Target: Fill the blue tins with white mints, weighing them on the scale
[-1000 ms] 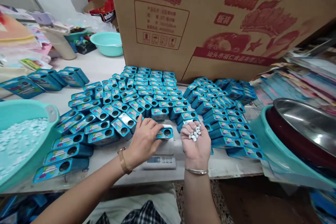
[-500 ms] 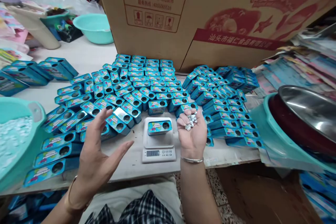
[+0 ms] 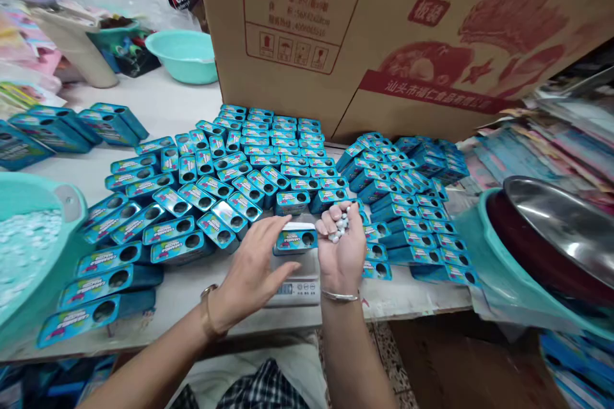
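Note:
A small blue tin (image 3: 293, 243) with a round hole in its top stands on a white digital kitchen scale (image 3: 307, 297). My left hand (image 3: 254, 268) is at the tin's left side, thumb and fingers apart around its near left corner; I cannot tell whether they touch it. My right hand (image 3: 341, 262), palm up with fingers curled, cups several small white candies (image 3: 341, 225) just right of the tin. Part of the scale is hidden behind my left hand.
Rows of similar blue tins (image 3: 230, 169) crowd the table on both sides. A turquoise basin (image 3: 71, 230) of pale candies stands at left, stacked basins (image 3: 487, 230) at right. A big cardboard box (image 3: 297, 89) blocks the back; another turquoise bowl (image 3: 185, 57) is beyond.
My left hand has moved right, from over the tins on the left to the tin on the scale. My right hand has shifted slightly left with the candies, its fingers curled further.

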Tool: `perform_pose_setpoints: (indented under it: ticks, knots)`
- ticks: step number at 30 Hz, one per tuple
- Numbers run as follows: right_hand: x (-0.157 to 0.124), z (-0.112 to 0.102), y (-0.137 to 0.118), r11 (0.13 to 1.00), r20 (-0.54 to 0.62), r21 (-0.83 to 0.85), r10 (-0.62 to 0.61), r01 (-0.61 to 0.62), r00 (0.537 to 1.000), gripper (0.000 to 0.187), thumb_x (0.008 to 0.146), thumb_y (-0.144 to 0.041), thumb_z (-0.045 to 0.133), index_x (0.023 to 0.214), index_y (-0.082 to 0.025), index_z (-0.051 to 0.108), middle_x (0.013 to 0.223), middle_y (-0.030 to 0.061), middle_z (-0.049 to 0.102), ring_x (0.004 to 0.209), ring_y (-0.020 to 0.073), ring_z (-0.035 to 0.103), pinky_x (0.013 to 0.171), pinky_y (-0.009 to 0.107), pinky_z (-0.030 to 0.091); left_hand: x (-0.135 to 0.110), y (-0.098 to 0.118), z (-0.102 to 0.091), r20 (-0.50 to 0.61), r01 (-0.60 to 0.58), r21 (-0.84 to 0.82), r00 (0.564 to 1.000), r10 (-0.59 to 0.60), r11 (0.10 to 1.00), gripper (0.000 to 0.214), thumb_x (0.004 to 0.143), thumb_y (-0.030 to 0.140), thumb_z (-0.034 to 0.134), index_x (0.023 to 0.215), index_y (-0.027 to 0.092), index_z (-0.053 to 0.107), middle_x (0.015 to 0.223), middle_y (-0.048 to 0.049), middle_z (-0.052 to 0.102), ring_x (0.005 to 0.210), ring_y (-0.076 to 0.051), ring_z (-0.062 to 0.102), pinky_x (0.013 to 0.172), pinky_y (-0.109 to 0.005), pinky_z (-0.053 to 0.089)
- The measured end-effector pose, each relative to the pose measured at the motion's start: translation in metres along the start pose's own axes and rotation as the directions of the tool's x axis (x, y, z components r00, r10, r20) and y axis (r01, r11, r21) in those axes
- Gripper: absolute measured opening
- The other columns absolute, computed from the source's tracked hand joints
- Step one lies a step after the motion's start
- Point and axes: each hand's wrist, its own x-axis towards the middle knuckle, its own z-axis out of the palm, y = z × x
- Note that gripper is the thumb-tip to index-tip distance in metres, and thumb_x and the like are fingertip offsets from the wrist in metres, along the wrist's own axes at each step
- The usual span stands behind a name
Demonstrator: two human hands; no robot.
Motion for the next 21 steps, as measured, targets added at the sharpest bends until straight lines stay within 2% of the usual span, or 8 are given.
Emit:
perform_pose_setpoints:
  ticks: [6, 13, 17, 21]
  knots:
    - [-0.004, 0.005, 0.008, 0.977, 0.025, -0.168, -0.131, 0.134, 0.991, 0.020, 0.088, -0.037, 0.052, 0.078, -0.020, 0.051, 0.064, -0.0054, 0.045, 0.055, 0.0071, 0.045, 0.056, 0.022, 0.041, 0.020, -0.003, 0.023, 0.057, -0.003, -0.027, 0.998, 0.004, 1.000, 0.052, 0.076, 0.028, 0.071, 0.123, 0.022, 0.050, 0.115, -0.0066, 0.059, 0.107, -0.024, 0.053, 0.094, -0.042, 0.042]
    - [-0.007, 0.006, 0.012, 0.958, 0.046, -0.223, -0.176, 0.181, 0.983, 0.017, 0.088, -0.035, 0.051, 0.079, -0.021, 0.052, 0.063, -0.0060, 0.045, 0.052, 0.0067, 0.044, 0.053, 0.021, 0.039, 0.024, -0.001, 0.025, 0.011, 0.019, -0.063, 1.000, -0.019, 0.998, 0.037, 0.077, 0.027, 0.071, 0.111, 0.023, 0.057, 0.106, -0.0036, 0.062, 0.099, -0.022, 0.055, 0.088, -0.039, 0.043]
    - [-0.003, 0.005, 0.006, 0.983, 0.019, -0.140, -0.115, 0.116, 0.993, 0.016, 0.088, -0.035, 0.053, 0.080, -0.020, 0.052, 0.061, -0.0071, 0.043, 0.045, 0.0042, 0.035, 0.044, 0.018, 0.031, 0.024, -0.002, 0.025, 0.013, 0.016, -0.067, 1.000, -0.015, 0.998, 0.036, 0.077, 0.028, 0.070, 0.111, 0.022, 0.058, 0.105, -0.0051, 0.062, 0.099, -0.023, 0.055, 0.088, -0.040, 0.044]
    - [0.002, -0.002, -0.015, 0.997, 0.031, 0.071, 0.029, -0.031, 0.999, 0.017, 0.090, -0.031, 0.048, 0.078, -0.019, 0.049, 0.058, -0.0089, 0.034, 0.041, 0.0036, 0.027, 0.039, 0.017, 0.023, 0.019, -0.006, 0.013, 0.006, -0.006, -0.060, 1.000, 0.006, 0.998, 0.051, 0.077, 0.032, 0.071, 0.123, 0.022, 0.052, 0.118, -0.0080, 0.058, 0.109, -0.025, 0.052, 0.095, -0.041, 0.043]
